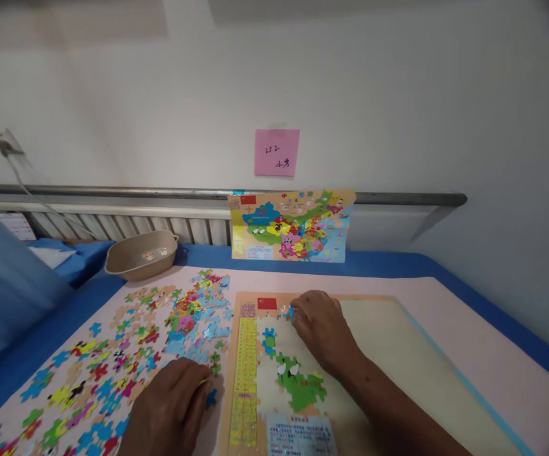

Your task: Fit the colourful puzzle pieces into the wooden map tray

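My right hand (319,326) is over the upper part of the puzzle board (373,354), its fingers closed on a small blue puzzle piece (291,311) right of the red flag corner. My left hand (167,405) is curled beside the board's left edge. A thin yellow edge, apparently of a puzzle piece (203,382), shows at its fingertips; the rest is hidden. Close by lie a dark blue piece (211,398) and some green pieces (215,362). On the board, a joined green section with white animals (297,383) sits below a blue-green section (269,341).
Many loose pieces (98,373) spread over the pink sheet at left. Behind them stands a beige basin (144,269) with a few pieces. A reference map (293,228) hangs from a metal rail (411,199); a pink note (277,152) is on the wall.
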The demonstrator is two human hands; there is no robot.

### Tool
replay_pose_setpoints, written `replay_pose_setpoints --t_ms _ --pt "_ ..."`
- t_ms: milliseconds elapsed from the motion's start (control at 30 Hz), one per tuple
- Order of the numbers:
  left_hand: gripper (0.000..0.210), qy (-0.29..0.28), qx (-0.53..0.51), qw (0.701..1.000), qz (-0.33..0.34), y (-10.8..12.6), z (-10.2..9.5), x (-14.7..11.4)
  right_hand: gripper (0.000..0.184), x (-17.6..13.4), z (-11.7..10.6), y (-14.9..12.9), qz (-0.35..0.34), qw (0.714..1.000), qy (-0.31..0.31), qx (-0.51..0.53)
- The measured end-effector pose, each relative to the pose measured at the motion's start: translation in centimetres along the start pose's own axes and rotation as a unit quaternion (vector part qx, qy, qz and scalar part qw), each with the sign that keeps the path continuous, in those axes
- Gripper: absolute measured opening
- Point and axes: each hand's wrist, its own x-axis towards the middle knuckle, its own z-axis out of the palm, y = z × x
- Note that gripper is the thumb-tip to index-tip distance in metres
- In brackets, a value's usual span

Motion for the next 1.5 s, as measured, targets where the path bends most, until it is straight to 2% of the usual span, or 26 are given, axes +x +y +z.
replay_pose_setpoints --t_ms 100,367,467,667,933,1500 --pt "0.024 0.002 0.011 1.000 0.022 0.0 0.1 0.0 0.008 -0.1 0.4 -0.3 -0.001 0.999 -0.037 -0.007" --pt "0.026 -0.013 0.018 0.999 0.033 -0.2 0.4 -0.4 0.008 -0.2 0.6 -0.9 -0.010 0.998 -0.060 0.009" --pt "0.025 -0.026 0.023 0.999 0.042 -0.3 0.2 -0.3 0.011 -0.1 0.9 -1.1 -0.015 0.998 -0.060 0.015" --pt "0.032 -0.003 0.033 0.998 0.045 0.1 0.2 0.2 0.011 -0.2 1.1 -1.1 -0.019 0.998 -0.057 0.018" --pt "0.031 -0.015 0.019 0.999 0.031 0.1 0.3 -0.1 0.013 -0.2 1.1 -0.9 -0.021 0.998 -0.055 0.021" --pt "0.035 -0.033 0.001 0.999 0.009 0.3 0.3 0.0 0.008 0.0 0.9 -1.4 -0.021 0.997 -0.067 0.018"
